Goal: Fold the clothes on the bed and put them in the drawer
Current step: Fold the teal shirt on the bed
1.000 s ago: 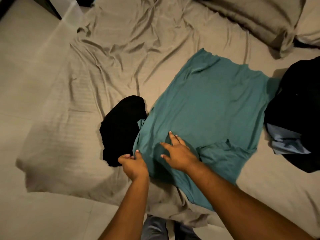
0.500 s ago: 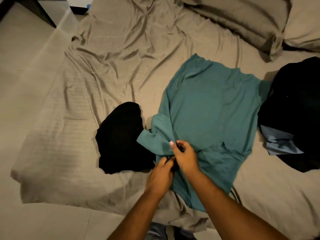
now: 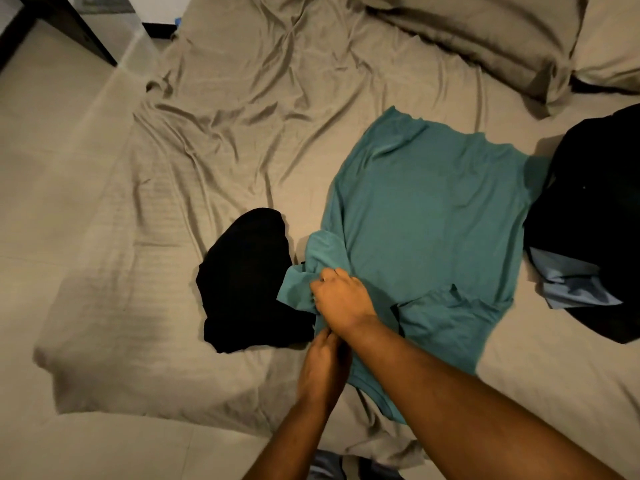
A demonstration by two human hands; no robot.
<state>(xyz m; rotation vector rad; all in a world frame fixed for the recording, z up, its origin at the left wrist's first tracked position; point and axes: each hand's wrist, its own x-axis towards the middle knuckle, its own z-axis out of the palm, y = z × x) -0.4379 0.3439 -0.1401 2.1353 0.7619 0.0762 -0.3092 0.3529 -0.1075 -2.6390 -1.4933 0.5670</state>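
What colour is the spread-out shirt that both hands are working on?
Teal green, plain with no pattern; the spread-out cotton shirt shows clearly in the head view.

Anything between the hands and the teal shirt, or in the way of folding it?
Nothing: both the right hand and the left hand are already on the teal shirt. The black garment lies beside its left sleeve.

Surfaces: all soft cloth, matt to low sheen.
Sheet (image 3: 242, 133): tan woven cloth, faint satin sheen, heavily creased. Tee (image 3: 433, 209): teal knit, matt, smooth with soft wrinkles. Black garment (image 3: 249, 271): matt cloth, texture lost in the dark. Pillow (image 3: 485, 36): same tan cloth. Floor (image 3: 52, 150): smooth pale tile, slight gloss.
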